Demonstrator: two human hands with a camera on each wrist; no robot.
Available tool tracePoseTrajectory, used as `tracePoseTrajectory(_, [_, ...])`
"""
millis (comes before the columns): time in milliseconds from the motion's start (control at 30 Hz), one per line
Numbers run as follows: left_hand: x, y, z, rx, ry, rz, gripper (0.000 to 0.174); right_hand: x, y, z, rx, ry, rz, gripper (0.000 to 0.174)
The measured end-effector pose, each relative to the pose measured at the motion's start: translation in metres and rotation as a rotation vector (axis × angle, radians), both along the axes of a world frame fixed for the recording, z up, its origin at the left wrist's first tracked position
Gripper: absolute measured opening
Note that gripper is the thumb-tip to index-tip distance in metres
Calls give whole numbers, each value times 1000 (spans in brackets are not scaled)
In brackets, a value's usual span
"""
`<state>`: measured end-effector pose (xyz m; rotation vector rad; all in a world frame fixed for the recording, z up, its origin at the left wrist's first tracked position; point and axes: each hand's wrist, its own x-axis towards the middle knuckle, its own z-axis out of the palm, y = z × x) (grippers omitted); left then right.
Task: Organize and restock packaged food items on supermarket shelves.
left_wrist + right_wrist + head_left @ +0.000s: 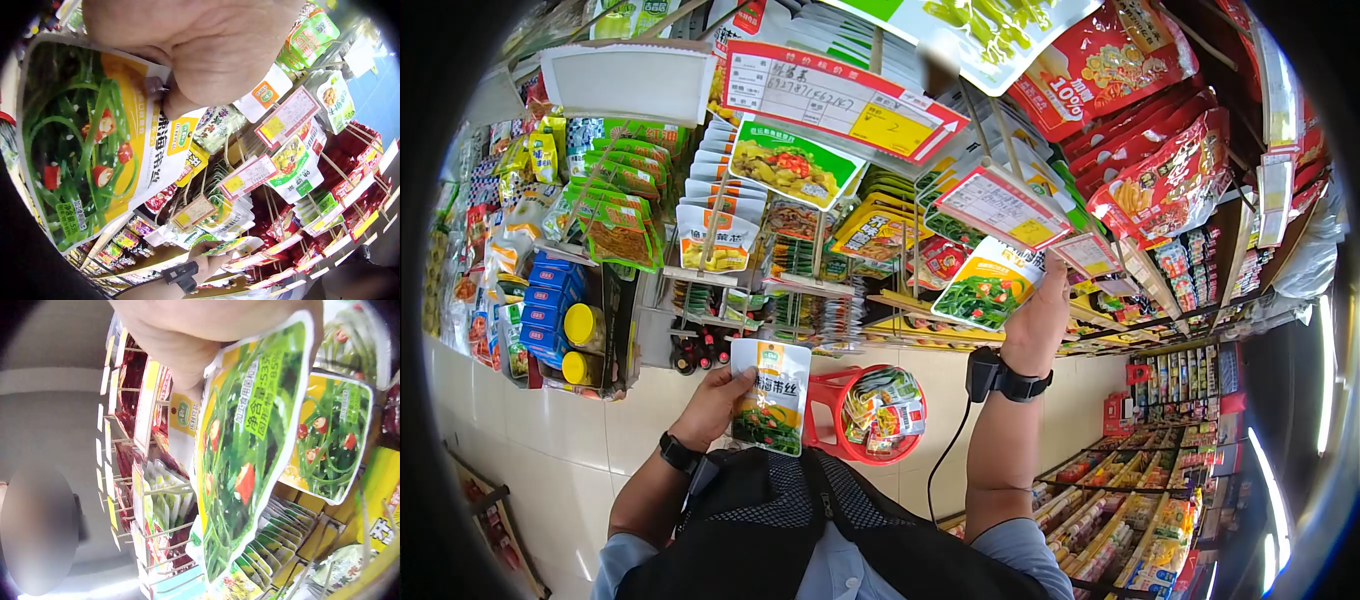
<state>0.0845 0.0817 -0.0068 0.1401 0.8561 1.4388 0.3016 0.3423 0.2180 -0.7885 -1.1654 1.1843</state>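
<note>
My left hand [712,405] pinches a seaweed-strip packet [771,400] by its edge, low in front of my chest. In the left wrist view the packet [81,144] shows green strips with red pepper pieces on white and yellow. Up at the rack, my right hand [1040,312] grips a matching packet [988,286] near the hanging hooks and price tags. That packet [247,450] is bent in the right wrist view, and another seaweed packet [337,440] shows right behind it. Part of the right hand's fingers is hidden by the packet.
A red basket [824,405] holding several packets stands on the floor below. Rows of hanging snack packets, metal hooks and a large price tag [840,100] crowd the front. Blue boxes [550,300] and yellow-lidded jars [584,326] sit at left. Low shelves [1115,500] extend behind at right.
</note>
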Motion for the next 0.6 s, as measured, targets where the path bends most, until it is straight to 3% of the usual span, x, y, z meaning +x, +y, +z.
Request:
tracePoseTrajectory(100, [1, -2, -6, 3, -6, 5, 21, 0, -3, 4, -36, 23, -6, 35])
tracePoseTrajectory(200, [1, -4, -10, 2, -10, 0, 23, 13, 5, -5, 106, -125, 23, 35])
tracePoseTrajectory(300, [1, -6, -8, -2, -11, -3, 27, 7, 3, -1, -36, 78, 71, 34])
tracePoseTrajectory(400, [2, -5, -4, 1, -9, 3, 27, 7, 3, -4, -61, 51, 80, 34])
tracePoseTrajectory(500, [3, -5, 0, 13, 4, 3, 27, 5, 5, -6, -122, 125, 77, 16])
tracePoseTrajectory(600, [5, -5, -4, 19, 26, 9, 26, 3, 2, -4, -130, 101, 95, 14])
